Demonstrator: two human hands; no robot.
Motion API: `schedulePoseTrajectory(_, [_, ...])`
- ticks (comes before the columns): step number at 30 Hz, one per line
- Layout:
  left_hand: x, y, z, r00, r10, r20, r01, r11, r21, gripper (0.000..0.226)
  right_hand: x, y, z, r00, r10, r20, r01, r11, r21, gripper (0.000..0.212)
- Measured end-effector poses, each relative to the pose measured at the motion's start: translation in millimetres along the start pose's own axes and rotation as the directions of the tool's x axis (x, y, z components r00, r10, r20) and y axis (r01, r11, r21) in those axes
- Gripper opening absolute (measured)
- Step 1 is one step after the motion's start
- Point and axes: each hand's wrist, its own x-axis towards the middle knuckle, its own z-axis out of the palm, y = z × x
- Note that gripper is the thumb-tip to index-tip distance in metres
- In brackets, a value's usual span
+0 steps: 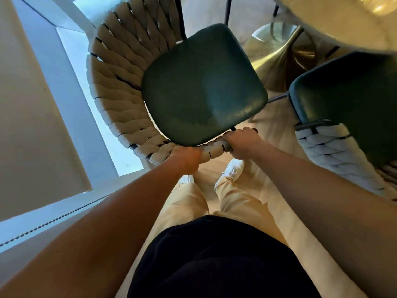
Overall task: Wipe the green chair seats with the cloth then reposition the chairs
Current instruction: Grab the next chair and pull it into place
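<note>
A chair with a dark green seat (204,87) and a cream woven rope backrest (116,82) stands right in front of me. My left hand (186,160) grips the near rim of that backrest. My right hand (242,143) grips the end of the same rim, by the dark frame tube. A second green seat (352,93) with its own rope backrest (328,147) stands at the right, partly under the table. No cloth shows in view.
A round pale table top (343,20) on a brass pedestal base (277,52) fills the upper right. A white wall and window frame (71,104) run along the left, with a bead chain (53,222) below. My legs and white shoes (233,168) stand on the light floor.
</note>
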Motion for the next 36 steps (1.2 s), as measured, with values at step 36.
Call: schedulePoseTrajectory(36, [15.1, -153.1, 9.5, 0.849, 0.511, 0.133, -0.508, 0.722, 0.470, 0.056, 8.8, -103.4, 24.7, 0.638, 0.491, 0.593, -0.088, -0.719, 0.690, 0.052])
